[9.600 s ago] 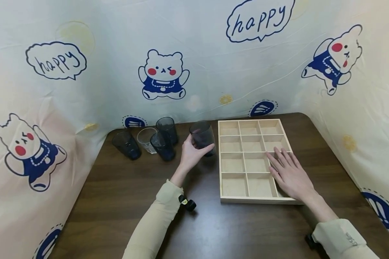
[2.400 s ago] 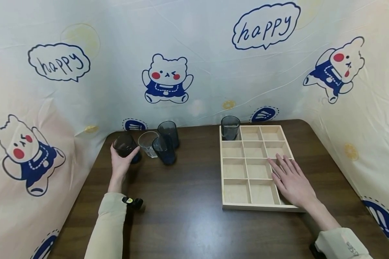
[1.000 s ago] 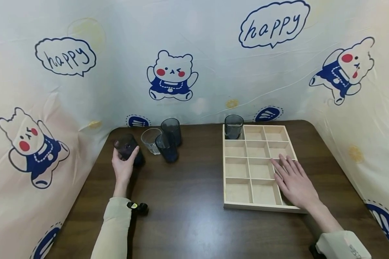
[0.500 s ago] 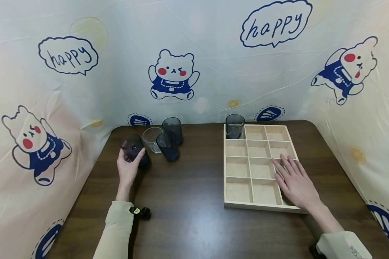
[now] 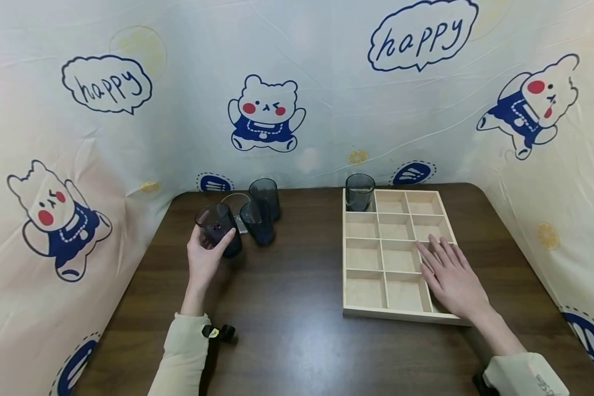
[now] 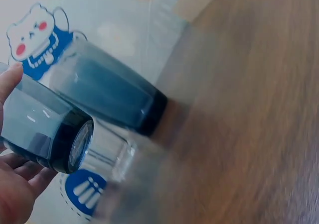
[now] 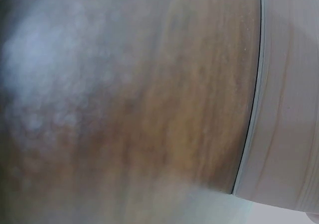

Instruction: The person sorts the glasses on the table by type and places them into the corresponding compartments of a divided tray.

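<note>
Dark tinted glass (image 5: pixel 219 228) gripped in the left hand (image 5: pixel 204 263), at left of the table (image 5: pixel 297 286); thumb laid along its right side, fingers wrapped round its left and partly hidden. Its underside is exposed in the left wrist view, so the glass is held clear of the tabletop.

Just beyond it, a clear glass (image 6: pixel 124 164) is partly covered from the head view. To the right of that, two more dark glasses are seen: a nearer one (image 5: pixel 258 224) and a farther one (image 5: pixel 265 195), overlapped in the line of sight; whether they are touching cannot be told.

At right, a pale wooden tray (image 5: pixel 401 316) is divided into three columns and four rows. An upright dark glass (image 5: pixel 359 192) is set in its far left compartment. The tray's right side is covered by the right hand (image 5: pixel 447 275), palm down, fingers straight and slightly spread, nothing seen held.

A black device (image 5: pixel 219 333) is strapped at the left wrist. The table is backed by a cloth (image 5: pixel 326 121) printed with bears and the word "happy".
</note>
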Action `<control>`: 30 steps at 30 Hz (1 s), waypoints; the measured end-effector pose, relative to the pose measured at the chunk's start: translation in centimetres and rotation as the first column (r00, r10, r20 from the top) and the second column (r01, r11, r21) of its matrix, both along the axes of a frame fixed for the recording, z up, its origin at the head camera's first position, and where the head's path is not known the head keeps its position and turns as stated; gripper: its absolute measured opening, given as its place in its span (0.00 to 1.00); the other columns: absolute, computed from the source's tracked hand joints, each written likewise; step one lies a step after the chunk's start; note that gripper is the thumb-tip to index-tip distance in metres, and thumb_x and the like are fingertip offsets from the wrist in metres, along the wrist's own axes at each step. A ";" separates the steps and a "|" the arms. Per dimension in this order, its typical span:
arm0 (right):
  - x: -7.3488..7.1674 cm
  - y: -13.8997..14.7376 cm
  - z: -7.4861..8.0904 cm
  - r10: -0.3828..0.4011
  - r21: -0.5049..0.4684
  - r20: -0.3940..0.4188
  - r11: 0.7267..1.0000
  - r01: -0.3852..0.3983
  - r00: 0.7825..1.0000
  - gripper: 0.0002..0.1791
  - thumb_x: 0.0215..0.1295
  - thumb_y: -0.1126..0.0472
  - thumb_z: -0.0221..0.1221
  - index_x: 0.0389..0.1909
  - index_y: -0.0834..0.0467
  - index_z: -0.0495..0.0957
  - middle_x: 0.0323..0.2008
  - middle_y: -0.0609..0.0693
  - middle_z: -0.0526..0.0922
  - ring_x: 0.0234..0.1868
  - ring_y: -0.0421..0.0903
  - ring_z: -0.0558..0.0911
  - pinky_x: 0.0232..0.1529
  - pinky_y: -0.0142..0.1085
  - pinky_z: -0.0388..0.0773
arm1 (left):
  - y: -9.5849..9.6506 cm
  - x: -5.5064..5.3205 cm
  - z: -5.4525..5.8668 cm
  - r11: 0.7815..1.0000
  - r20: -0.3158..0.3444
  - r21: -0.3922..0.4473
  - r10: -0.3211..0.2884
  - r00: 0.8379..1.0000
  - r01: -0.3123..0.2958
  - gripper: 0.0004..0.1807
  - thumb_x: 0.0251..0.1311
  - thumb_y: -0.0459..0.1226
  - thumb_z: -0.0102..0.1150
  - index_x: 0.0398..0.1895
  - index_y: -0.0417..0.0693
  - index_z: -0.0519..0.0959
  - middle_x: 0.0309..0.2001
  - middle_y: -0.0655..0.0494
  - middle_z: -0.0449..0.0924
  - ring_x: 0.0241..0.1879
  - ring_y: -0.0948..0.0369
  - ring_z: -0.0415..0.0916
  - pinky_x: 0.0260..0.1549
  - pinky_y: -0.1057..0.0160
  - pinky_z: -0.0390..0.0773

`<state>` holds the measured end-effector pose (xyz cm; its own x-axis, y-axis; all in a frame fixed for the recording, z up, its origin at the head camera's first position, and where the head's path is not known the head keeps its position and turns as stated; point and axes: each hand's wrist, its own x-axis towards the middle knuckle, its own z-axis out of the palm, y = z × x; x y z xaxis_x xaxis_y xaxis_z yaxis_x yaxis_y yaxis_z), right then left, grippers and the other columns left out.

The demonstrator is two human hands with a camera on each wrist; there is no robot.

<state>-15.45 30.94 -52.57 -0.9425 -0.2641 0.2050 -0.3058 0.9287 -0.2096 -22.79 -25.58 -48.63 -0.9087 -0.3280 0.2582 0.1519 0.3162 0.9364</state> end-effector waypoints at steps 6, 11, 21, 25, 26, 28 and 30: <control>0.0 0.1 -0.2 -0.002 0.010 0.007 1.000 0.002 1.000 0.33 0.89 0.48 0.45 0.88 0.53 0.59 0.87 0.66 0.57 0.87 0.70 0.57 0.91 0.49 0.26 | 1.5 0.6 1.4 0.999 -0.041 -0.013 -0.051 0.998 0.050 0.41 0.66 0.38 0.78 0.81 0.61 0.72 0.61 0.47 0.84 0.53 0.67 0.82 0.51 0.77 0.79; -0.1 0.2 -0.1 -0.002 0.001 0.005 1.000 0.002 1.000 0.33 0.89 0.48 0.46 0.87 0.53 0.59 0.87 0.66 0.57 0.86 0.71 0.57 0.91 0.47 0.25 | 3.0 1.0 2.3 0.993 -0.076 0.021 -0.112 0.991 0.113 0.42 0.64 0.33 0.78 0.81 0.58 0.73 0.63 0.44 0.84 0.51 0.67 0.83 0.49 0.78 0.81; -0.2 0.3 -0.2 -0.003 -0.006 0.002 1.000 0.003 1.000 0.33 0.88 0.49 0.48 0.87 0.53 0.60 0.87 0.66 0.58 0.86 0.71 0.57 0.92 0.50 0.28 | 7.1 1.2 2.6 0.964 -0.105 0.064 -0.251 0.962 0.258 0.46 0.59 0.27 0.80 0.81 0.56 0.73 0.59 0.44 0.85 0.48 0.66 0.85 0.48 0.75 0.84; -0.1 0.3 -0.2 -0.001 -0.010 0.002 1.000 0.001 1.000 0.33 0.88 0.49 0.48 0.87 0.53 0.59 0.87 0.66 0.58 0.86 0.71 0.57 0.91 0.49 0.28 | 8.8 1.1 2.3 0.946 -0.097 0.062 -0.312 0.945 0.318 0.46 0.59 0.27 0.79 0.81 0.54 0.72 0.59 0.40 0.86 0.48 0.67 0.86 0.48 0.74 0.85; -0.1 0.3 -0.2 0.000 -0.012 0.001 1.000 0.000 1.000 0.33 0.88 0.49 0.49 0.88 0.53 0.59 0.87 0.66 0.58 0.86 0.71 0.57 0.91 0.49 0.28 | 9.2 1.1 2.2 0.941 -0.093 0.060 -0.326 0.941 0.332 0.46 0.59 0.27 0.79 0.82 0.54 0.72 0.59 0.40 0.86 0.48 0.67 0.86 0.48 0.74 0.85; -0.1 0.3 -0.2 0.002 -0.012 0.000 1.000 -0.002 1.000 0.33 0.88 0.49 0.49 0.88 0.52 0.59 0.87 0.66 0.58 0.86 0.71 0.57 0.91 0.48 0.27 | 9.9 1.1 2.0 0.934 -0.079 0.050 -0.349 0.934 0.353 0.47 0.59 0.28 0.80 0.82 0.55 0.71 0.58 0.39 0.87 0.48 0.67 0.86 0.49 0.73 0.85; -0.1 0.3 -0.2 0.003 -0.009 -0.001 1.000 -0.003 1.000 0.33 0.88 0.49 0.49 0.88 0.52 0.59 0.87 0.66 0.58 0.87 0.70 0.57 0.91 0.47 0.26 | 10.7 1.0 1.9 0.928 -0.064 0.042 -0.366 0.928 0.369 0.47 0.59 0.29 0.80 0.82 0.57 0.72 0.58 0.39 0.87 0.49 0.67 0.87 0.49 0.73 0.85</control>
